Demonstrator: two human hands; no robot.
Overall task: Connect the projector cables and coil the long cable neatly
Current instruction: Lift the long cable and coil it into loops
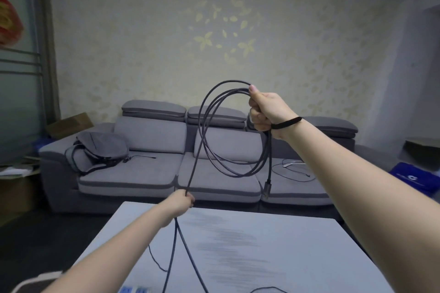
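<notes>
Right hand [263, 112] raised above the far right part of the white table [297, 257], fist clamped around the gathered top of the long cable [202, 131]. Several dark loops hang from that fist, not quite matched in width, in front of the grey sofa [147, 173]. One end, a metal-shelled plug [266, 188], dangles below the loops on the right side, free of everything.

Left hand [184, 202] low, over the table's far edge near the left corner, fingers pinched shut on the running strand. From the pinch one strand climbs to the loops; two more drop toward the near edge of the table and leave the view. A thinner wire [156, 260] lies along the table's left side.

Handling, as a judgement: cable looks light, limp enough to drape yet springy enough to hold round loops; smooth jacket, likely to slide through a loose pinch. Best hold is where the loops are bunched, one fist around all turns. The feeding hand should take the strand well short of the bunch and let it twist freely, or the next turn may kink into a figure-eight. The plug is the fragile part; keep it from swinging into the table.

Coiling seems partway; slack remains below.
</notes>
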